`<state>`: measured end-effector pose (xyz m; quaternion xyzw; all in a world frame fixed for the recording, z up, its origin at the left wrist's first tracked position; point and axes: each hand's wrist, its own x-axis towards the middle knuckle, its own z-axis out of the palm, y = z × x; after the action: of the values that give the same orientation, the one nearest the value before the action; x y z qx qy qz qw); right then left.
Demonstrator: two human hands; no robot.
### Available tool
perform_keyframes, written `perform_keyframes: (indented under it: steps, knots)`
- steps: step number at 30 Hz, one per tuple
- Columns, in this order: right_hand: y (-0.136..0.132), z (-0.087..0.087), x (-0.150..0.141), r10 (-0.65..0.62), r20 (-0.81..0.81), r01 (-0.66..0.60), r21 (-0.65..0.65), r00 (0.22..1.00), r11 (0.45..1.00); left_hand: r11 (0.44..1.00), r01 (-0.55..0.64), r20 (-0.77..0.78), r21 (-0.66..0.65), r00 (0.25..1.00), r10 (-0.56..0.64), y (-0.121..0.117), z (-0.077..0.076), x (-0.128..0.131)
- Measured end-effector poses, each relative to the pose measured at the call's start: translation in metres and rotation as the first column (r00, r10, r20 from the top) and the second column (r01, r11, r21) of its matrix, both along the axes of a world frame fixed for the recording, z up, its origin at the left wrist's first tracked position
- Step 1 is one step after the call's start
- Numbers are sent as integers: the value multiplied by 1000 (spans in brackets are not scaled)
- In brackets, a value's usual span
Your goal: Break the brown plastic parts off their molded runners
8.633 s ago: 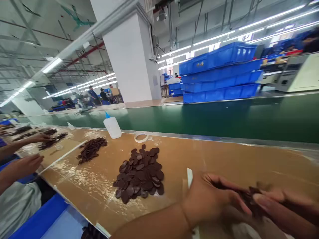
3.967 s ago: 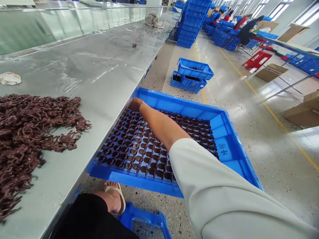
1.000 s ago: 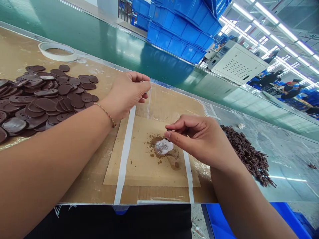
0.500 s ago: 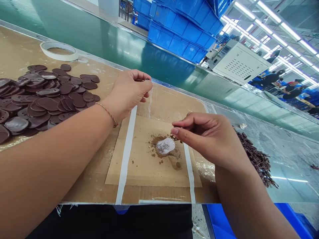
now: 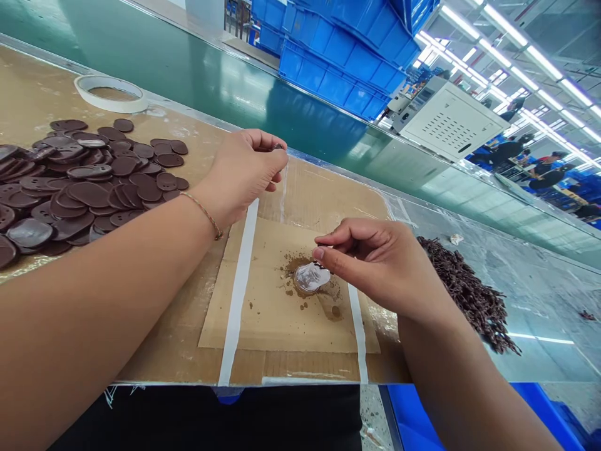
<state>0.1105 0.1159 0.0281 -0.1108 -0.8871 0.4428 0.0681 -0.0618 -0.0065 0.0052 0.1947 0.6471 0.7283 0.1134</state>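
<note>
My left hand [image 5: 246,172] is raised over the tan cardboard sheet [image 5: 263,319], its fingertips pinching a small dark piece [image 5: 278,146]. My right hand [image 5: 370,269] pinches a tiny dark brown piece, its fingertips just over a glossy whitish blob of glue [image 5: 310,277]. Brown powder [image 5: 293,266] is scattered around the blob. To the left lies a pile of flat dark brown discs [image 5: 103,181], and beyond my right wrist lies a heap of dark brown strands [image 5: 464,291].
Strips of white tape [image 5: 239,288] hold the cardboard to the bench. A roll of masking tape [image 5: 110,94] lies behind the discs. Beyond the bench run a green conveyor belt [image 5: 164,69] and stacked blue crates [image 5: 338,62]. Distant workers [image 5: 547,176] sit at the far right.
My right hand has moved left and down, bringing its fingertips over the glue blob. My left hand has barely moved. My head turned from the crates to this cardboard sheet earlier.
</note>
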Motion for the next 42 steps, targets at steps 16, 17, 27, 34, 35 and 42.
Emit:
perform_keyframes:
  steps: [16, 17, 27, 34, 35, 42]
  knots:
    - [6, 5, 2, 33, 37, -35, 49, 999, 998, 999, 34, 5, 15, 999, -34, -2, 2, 4]
    - [6, 5, 2, 32, 37, -34, 50, 999, 998, 999, 34, 5, 16, 999, -35, -2, 2, 4]
    - [0, 6, 1, 65, 36, -68, 88, 997, 994, 998, 41, 54, 56, 998, -44, 1, 7, 8]
    - [12, 5, 1, -10, -57, 8, -47, 998, 999, 982, 143, 114, 125, 981, -157, 0, 10, 10]
    - [15, 6, 1, -40, -96, 26, -140, 995, 990, 977, 164, 122, 135, 976, -181, -1, 11, 11]
    - [30, 21, 2, -169, -268, -21, -586, 949, 810, 919, 353, 132, 176, 917, -377, -5, 17, 25]
